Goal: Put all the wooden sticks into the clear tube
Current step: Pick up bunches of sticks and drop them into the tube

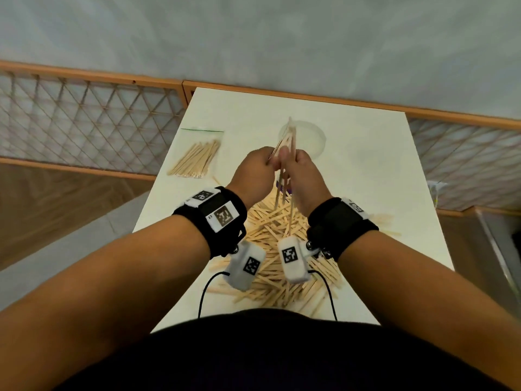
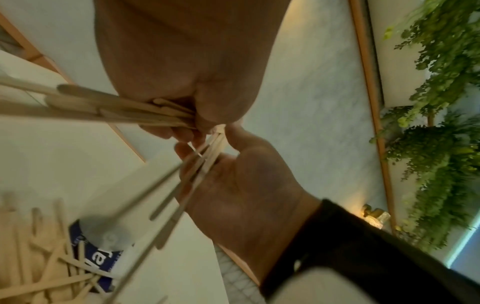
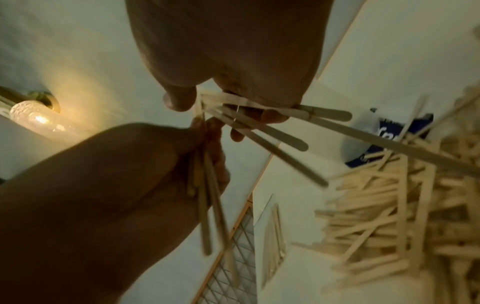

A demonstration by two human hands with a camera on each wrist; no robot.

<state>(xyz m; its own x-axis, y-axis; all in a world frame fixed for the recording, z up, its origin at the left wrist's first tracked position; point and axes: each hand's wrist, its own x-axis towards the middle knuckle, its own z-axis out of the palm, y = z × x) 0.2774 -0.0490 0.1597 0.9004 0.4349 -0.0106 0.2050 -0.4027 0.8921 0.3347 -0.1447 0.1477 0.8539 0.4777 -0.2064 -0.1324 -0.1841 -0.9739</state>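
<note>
Nearest, low in the frame: loose pile of wooden sticks (image 1: 282, 249) on white table (image 1: 366, 170). Mid-frame, left hand (image 1: 253, 176) and right hand (image 1: 303, 179) each pinching a bundle of sticks (image 1: 287, 142). Clear tube (image 1: 308, 138) just above. Bagged sticks (image 1: 197, 159) upper left.

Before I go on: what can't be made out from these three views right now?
- Clear tube: head view, the hands and raised sticks cover its near side; whether it holds sticks is unclear.
- Held sticks: count unreadable; left hand and right hand overlap them, and wrist views blur them.
- Loose pile: wrist cameras and forearms cover part.
- Blue-labelled object: mostly under sticks, text cut off.
</note>
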